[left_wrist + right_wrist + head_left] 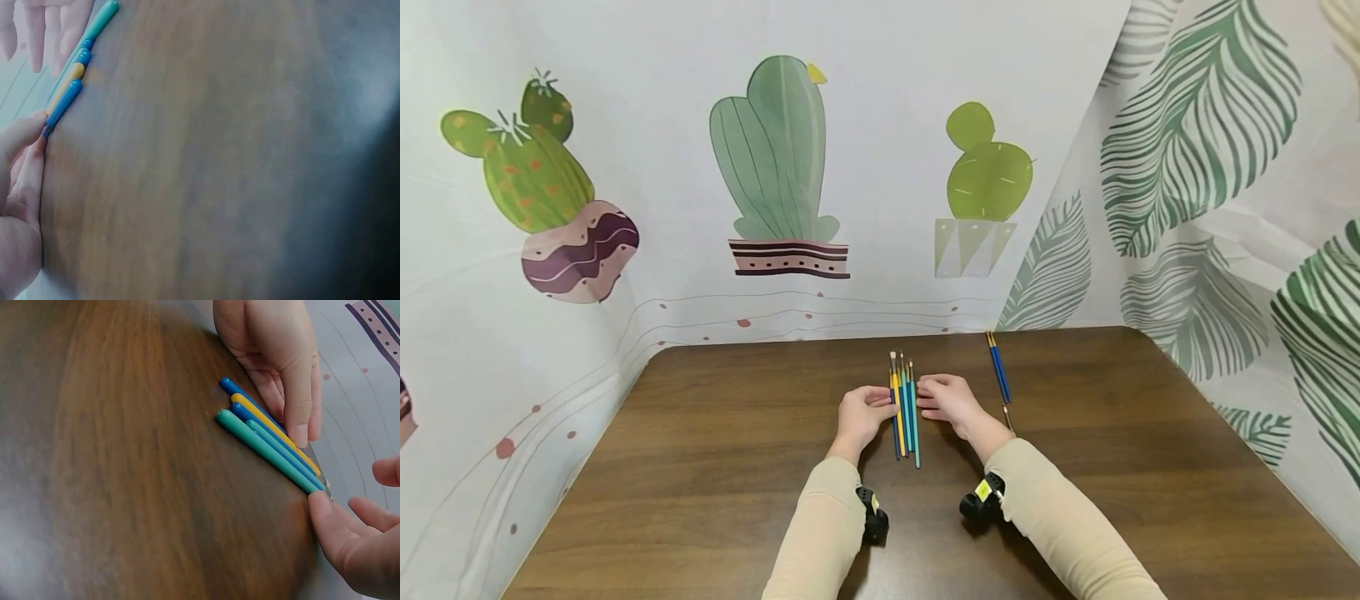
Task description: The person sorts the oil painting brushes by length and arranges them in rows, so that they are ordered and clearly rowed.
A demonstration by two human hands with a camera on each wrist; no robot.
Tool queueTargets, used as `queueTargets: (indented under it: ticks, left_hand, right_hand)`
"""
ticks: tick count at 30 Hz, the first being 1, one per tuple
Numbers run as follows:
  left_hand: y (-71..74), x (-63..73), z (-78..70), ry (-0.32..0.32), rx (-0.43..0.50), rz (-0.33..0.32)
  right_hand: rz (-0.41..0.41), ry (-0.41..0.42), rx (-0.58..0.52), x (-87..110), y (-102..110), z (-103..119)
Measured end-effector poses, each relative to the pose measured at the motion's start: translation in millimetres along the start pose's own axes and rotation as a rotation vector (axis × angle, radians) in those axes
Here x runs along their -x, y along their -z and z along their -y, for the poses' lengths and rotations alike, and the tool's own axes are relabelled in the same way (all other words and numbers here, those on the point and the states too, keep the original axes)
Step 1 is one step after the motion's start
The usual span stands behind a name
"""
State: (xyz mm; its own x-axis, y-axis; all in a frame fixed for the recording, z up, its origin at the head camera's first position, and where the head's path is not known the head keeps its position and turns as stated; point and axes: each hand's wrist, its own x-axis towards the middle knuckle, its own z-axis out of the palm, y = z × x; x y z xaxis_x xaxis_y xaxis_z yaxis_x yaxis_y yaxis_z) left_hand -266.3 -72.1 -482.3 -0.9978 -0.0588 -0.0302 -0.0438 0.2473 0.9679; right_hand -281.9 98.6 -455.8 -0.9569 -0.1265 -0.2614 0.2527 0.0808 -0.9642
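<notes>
Several slim paintbrushes lie side by side on the table, bristles toward the wall: a yellow brush (901,432), a teal brush (915,442) and a blue brush (229,385) among them. On their left side is my left hand (856,421), fingers fairly straight, its thumb tip touching the yellow and blue handles. My right hand (951,402) stands at the right side with its fingers extended and spread. One of its fingertips (320,503) meets or nearly meets the outer teal handle in the right wrist view. Most bristles are hidden in both wrist views.
Two more blue brushes (998,367) lie together at the back right of the brown table (715,467). Nearer, another brush (1007,414) is partly covered by the right arm. A cloth printed with cacti and leaves hangs behind the table.
</notes>
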Motion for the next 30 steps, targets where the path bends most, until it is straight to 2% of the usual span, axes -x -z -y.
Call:
queueTargets:
  ticks: [15,30]
  left_hand:
    - [-0.2,2.7,-1.1,0.008,0.011,0.002]
    - [-0.2,3.6,-0.8,0.0,0.037,0.002]
  right_hand:
    - [-0.069,-0.024,-0.034,-2.6,-4.3,-2.5]
    - [-0.15,-0.029,0.067,-7.9,-11.3,-2.9]
